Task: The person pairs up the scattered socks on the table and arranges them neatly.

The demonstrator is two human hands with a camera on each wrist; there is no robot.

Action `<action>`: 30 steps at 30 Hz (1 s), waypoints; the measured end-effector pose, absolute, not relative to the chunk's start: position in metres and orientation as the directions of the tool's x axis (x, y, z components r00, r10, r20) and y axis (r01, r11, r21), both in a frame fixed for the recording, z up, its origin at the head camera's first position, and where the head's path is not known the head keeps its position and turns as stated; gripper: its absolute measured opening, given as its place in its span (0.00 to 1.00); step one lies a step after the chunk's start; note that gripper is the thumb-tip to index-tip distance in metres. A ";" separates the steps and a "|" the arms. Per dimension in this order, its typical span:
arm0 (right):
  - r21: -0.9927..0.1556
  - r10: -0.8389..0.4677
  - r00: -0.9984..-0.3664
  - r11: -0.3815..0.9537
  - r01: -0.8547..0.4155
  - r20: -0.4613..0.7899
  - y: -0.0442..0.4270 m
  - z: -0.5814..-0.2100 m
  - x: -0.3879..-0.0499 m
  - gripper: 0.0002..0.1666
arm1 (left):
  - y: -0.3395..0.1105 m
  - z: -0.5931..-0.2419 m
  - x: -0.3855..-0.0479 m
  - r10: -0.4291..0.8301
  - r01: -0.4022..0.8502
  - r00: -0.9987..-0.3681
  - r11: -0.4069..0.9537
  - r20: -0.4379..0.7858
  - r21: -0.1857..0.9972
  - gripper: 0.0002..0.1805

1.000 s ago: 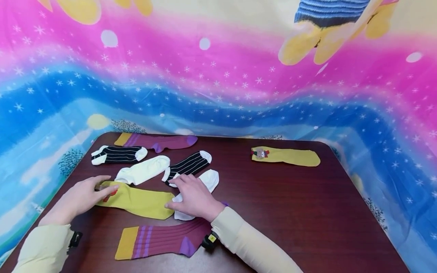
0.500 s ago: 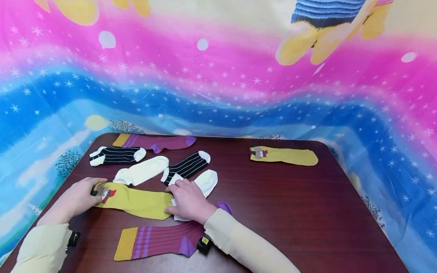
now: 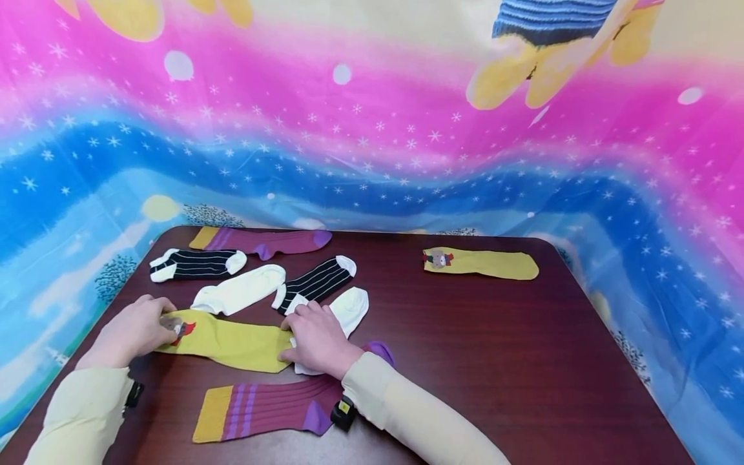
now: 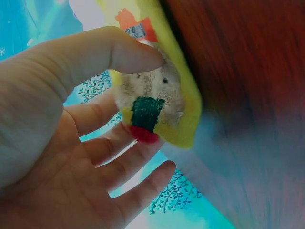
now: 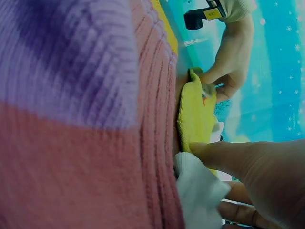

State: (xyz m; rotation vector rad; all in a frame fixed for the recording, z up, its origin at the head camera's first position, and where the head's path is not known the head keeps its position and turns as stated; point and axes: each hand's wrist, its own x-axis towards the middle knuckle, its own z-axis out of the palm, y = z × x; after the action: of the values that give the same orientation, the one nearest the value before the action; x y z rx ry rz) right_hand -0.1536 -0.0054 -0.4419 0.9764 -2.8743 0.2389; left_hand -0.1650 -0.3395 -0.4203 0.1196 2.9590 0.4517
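A yellow sock [image 3: 238, 342] with an animal-face patch near its cuff lies across the left part of the table. My left hand [image 3: 129, 332] pinches its cuff end; in the left wrist view the thumb [image 4: 138, 55] presses on the patch [image 4: 147, 86], fingers behind the cloth. My right hand [image 3: 320, 339] pinches the toe end, thumb [image 5: 209, 152] on the near side; its fingertips are partly hidden. Under and beside that hand lies a white sock [image 3: 351, 310]. A maroon sock [image 3: 279, 407] with a mustard cuff lies nearer, partly beneath the right wrist.
Behind lie another white sock [image 3: 241, 289], two black striped socks [image 3: 203, 263] and another maroon sock [image 3: 279, 241]. A second yellow sock [image 3: 488, 265] lies at the back right of the dark wooden table [image 3: 494, 361]. A printed cloth backdrop [image 3: 372, 129] surrounds the table.
My left hand has shifted slightly left to the cuff edge and now grips it. The right hand has moved a little left onto the toe end. The sock has hardly moved.
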 end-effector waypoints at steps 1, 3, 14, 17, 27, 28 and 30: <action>-0.123 -0.598 -0.790 0.781 -0.613 0.138 -0.005 -0.442 -0.154 0.26 | -0.339 -0.419 -0.166 0.095 0.048 -0.986 0.951 -0.139 0.304 0.28; -0.138 -0.603 -0.786 0.774 -0.618 0.137 -0.005 -0.441 -0.155 0.24 | -0.340 -0.418 -0.167 0.090 0.039 -0.984 0.950 -0.154 0.310 0.25; -0.203 -0.620 -0.772 0.746 -0.635 0.139 -0.008 -0.440 -0.154 0.19 | -0.338 -0.417 -0.163 0.100 0.025 -0.973 0.942 -0.206 0.336 0.15; -0.210 -0.623 -0.770 0.741 -0.637 0.139 -0.009 -0.441 -0.152 0.19 | -0.335 -0.416 -0.161 0.094 0.022 -0.972 0.947 -0.213 0.319 0.14; -0.190 -0.580 -0.797 0.775 -0.603 0.167 -0.014 -0.441 -0.149 0.29 | -0.327 -0.415 -0.163 0.069 -0.001 -0.974 0.951 -0.216 0.310 0.15; -0.176 -0.581 -0.797 0.778 -0.604 0.168 -0.014 -0.441 -0.149 0.27 | -0.327 -0.415 -0.163 0.066 -0.005 -0.973 0.951 -0.219 0.309 0.15; -0.153 -0.585 -0.793 0.779 -0.608 0.170 -0.015 -0.441 -0.149 0.20 | -0.326 -0.416 -0.164 0.059 -0.013 -0.972 0.952 -0.226 0.307 0.15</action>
State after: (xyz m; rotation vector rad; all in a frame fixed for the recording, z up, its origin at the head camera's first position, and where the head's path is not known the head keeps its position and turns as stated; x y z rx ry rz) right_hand -0.1490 -0.0150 -0.4410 0.9612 -2.8554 0.3038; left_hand -0.1635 -0.3263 -0.4158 0.0343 2.8711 0.4543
